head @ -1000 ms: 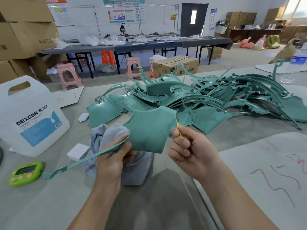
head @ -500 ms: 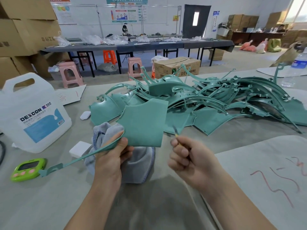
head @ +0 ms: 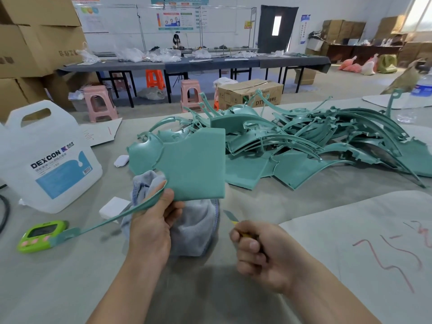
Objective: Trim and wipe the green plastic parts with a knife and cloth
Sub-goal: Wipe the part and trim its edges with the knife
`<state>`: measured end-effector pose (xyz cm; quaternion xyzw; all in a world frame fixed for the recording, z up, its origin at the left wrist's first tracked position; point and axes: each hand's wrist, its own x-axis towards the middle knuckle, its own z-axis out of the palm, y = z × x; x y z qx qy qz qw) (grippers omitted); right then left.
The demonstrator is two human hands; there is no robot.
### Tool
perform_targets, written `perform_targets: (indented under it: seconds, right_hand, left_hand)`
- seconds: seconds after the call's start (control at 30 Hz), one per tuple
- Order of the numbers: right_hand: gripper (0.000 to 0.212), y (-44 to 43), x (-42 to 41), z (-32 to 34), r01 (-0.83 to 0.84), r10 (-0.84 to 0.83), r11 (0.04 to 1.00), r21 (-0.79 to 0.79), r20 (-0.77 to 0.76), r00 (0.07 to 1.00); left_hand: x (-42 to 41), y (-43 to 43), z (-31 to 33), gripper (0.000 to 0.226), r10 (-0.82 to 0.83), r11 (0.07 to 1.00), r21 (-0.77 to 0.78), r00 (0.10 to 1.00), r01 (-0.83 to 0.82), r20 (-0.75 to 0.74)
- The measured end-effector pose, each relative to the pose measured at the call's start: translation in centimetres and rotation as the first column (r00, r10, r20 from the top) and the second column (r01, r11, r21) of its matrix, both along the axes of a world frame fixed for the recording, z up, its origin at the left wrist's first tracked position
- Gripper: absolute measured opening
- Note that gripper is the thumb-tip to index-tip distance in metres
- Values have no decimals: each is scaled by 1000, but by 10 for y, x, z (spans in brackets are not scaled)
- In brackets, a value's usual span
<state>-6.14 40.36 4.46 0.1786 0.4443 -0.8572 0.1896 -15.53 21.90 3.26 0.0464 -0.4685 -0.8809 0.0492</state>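
Judged early in the task, with much left to do. On the left of the matte grey surface point(head: 70, 288), a glossy lime timer point(head: 42, 233) and a boxy white jug point(head: 49, 164) of semi-clear plastic. Next, a soft crumpled cloth point(head: 196, 230), not yet used for wiping, under and behind the left grip point(head: 152, 228), curled round the thin strap-like edge of one green part point(head: 196, 164): a smooth, stiff panel with scalloped cut-outs and a long narrow tail, raised above the cloth. Further right, a small knife point(head: 230, 217), yellow handle, short blade tilted toward the panel yet apart from it, clasped in the closed right grip point(head: 259, 251). Behind, to the right, a large tangled pile of green parts point(head: 315, 146), curved and hard, probably waiting.
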Motion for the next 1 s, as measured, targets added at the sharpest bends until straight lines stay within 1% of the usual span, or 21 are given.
perform_targets:
  seconds: [0.07, 0.13, 0.2, 0.27, 0.3, 0.33, 0.37, 0.4, 0.43, 0.47, 0.53, 0.57, 0.6, 0.67, 0.73, 0.8, 0.83, 0.87, 0.93, 0.97, 1.0]
  right_hand:
    - [26, 14, -3, 8, 93, -88, 981, 172, -36, 995]
    - [22, 33, -8, 20, 170, -144, 918, 358, -99, 985]
    - [22, 49, -14, 29, 164, -131, 887, 431, -106, 986]
    - [34, 60, -15, 30, 128, -106, 838, 531, -71, 992]
    - [41, 64, -14, 27, 103, -86, 740, 665, -58, 995]
    - [48, 68, -12, 23, 71, -62, 537, 841, -44, 997]
    - [52, 72, -10, 17, 59, -63, 231, 971, -46, 997]
    - [51, 73, -8, 13, 69, -99, -101, 992, -79, 992]
    - [47, 69, -7, 12, 90, -126, -319, 943, -136, 983]
    - [43, 60, -7, 13, 119, -119, -436, 892, -188, 975]
    - [38, 33, -15, 20, 153, -24, -581, 800, -204, 979]
    - [33, 21, -20, 24, 188, 33, -633, 751, -216, 976]
    - [25, 11, -24, 30, 226, 70, -650, 725, -239, 969]
    - [27, -1, -31, 45, 262, 38, -595, 760, -298, 954]
    - [33, -16, -36, 53, 380, 52, -489, 785, -409, 911]
    - [29, -41, -42, 53, 500, 159, -362, 787, -476, 865]
    - [30, -53, -48, 49, 489, 237, -292, 822, -433, 870]
    - [37, -63, -54, 42, 434, 325, -212, 876, -356, 876]
    - [69, -79, -66, 30, 209, 478, -25, 978, -172, 861]
    - [85, -85, -72, 23, 131, 527, 39, 991, -132, 840]
    - [90, -90, -76, 15, 116, 560, 62, 991, -131, 818]
  left_hand:
    - [-1, -3, 2, 20, 9, 1000, 4, 1000, -9, -17]
    - [-2, -7, 5, 14, 22, 1000, -17, 1000, -22, -17]
    - [-3, -14, 7, 14, 33, 999, -42, 999, -34, -7]
    - [-6, -21, 9, 22, 57, 997, -60, 998, -57, -7]
    - [-7, -26, 10, 24, 76, 995, -61, 997, -77, -15]
    - [-8, -30, 12, 24, 96, 994, -56, 995, -97, -24]
    - [-10, -35, 12, 24, 113, 992, -51, 993, -115, -33]
    - [-11, -39, 13, 24, 124, 991, -48, 991, -126, -42]
    - [-12, -42, 14, 24, 132, 990, -49, 990, -135, -51]
    - [-13, -46, 16, 25, 140, 988, -52, 989, -143, -56]
    - [-15, -51, 18, 31, 167, 983, -67, 984, -170, -58]
    - [-15, -54, 19, 30, 181, 980, -69, 982, -184, -56]
    - [-16, -57, 20, 25, 192, 979, -62, 980, -195, -48]
    - [-19, -65, 19, 21, 215, 976, -40, 976, -216, -20]
    - [-22, -70, 17, 21, 246, 969, -39, 969, -245, 11]
    - [-26, -72, 17, 21, 265, 964, -15, 964, -264, 36]
    - [-27, -73, 16, 21, 272, 962, 9, 961, -272, 49]
    - [-29, -73, 16, 20, 278, 959, 33, 959, -280, 56]
    - [-31, -75, 14, 19, 289, 955, 56, 956, -291, 51]
    - [-32, -76, 13, 19, 293, 954, 56, 955, -295, 38]
    - [-33, -76, 13, 20, 295, 954, 48, 955, -296, 17]
